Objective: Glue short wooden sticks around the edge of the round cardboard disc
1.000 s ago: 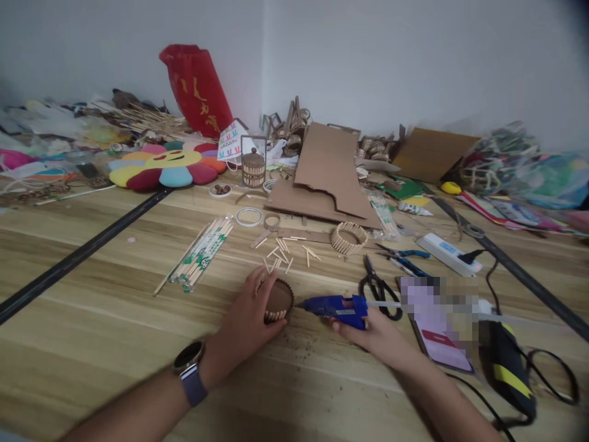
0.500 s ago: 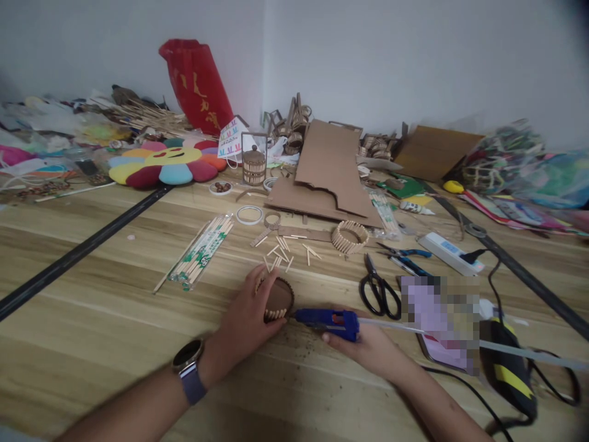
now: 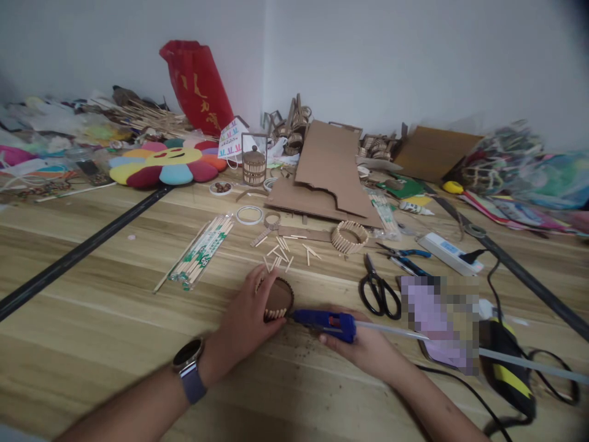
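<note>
Low on the table, my left hand [image 3: 243,313] grips a small round cardboard tray [image 3: 280,296] by its left side; short wooden sticks line part of its rim. My right hand [image 3: 356,344] is wrapped round the handle of a blue hot glue gun [image 3: 324,323], its nozzle at the tray's near right edge. A long clear glue stick [image 3: 391,329] trails out of the gun's back. Just beyond the tray lie several short cut sticks [image 3: 278,252]. A ring of sticks [image 3: 350,237] stands farther right.
Black scissors [image 3: 380,291], blue-handled pliers [image 3: 409,255] and a blurred-out phone [image 3: 437,331] lie to the right, with a power strip [image 3: 451,253] behind. Packaged sticks [image 3: 202,252] are at left. Cardboard sheets [image 3: 322,172] and a small lidded stick basket [image 3: 254,166] stand farther back.
The glue gun has shifted slightly left along the tray's edge, its back end a little lower. My left hand and the tray stay where they were.
</note>
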`<action>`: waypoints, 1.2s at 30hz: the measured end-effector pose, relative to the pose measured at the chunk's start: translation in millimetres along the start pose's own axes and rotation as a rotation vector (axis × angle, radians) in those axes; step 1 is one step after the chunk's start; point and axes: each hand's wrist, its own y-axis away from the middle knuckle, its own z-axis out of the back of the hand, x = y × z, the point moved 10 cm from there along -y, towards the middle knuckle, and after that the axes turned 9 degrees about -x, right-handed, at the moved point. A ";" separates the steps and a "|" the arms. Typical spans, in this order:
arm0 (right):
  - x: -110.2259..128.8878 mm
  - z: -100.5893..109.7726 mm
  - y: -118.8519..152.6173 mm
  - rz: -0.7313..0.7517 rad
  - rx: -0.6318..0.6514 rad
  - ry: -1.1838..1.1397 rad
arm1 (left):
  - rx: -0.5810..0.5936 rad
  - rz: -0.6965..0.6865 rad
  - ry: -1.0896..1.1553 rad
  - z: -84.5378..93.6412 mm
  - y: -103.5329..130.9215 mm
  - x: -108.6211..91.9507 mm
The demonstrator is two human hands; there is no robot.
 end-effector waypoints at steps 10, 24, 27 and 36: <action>0.6 -0.8 -0.1 -0.015 0.000 0.006 | 0.002 0.011 -0.001 -0.1 0.0 -0.4; -0.3 -1.9 0.0 -0.031 0.017 0.019 | 0.004 0.010 0.004 -0.3 -0.6 -0.9; 1.3 -1.6 -0.6 -0.018 0.016 0.027 | 0.007 0.015 -0.001 -0.2 -0.6 -0.6; 1.3 0.4 -0.9 -0.032 0.001 0.021 | 0.008 0.007 0.009 -0.7 -0.3 -0.1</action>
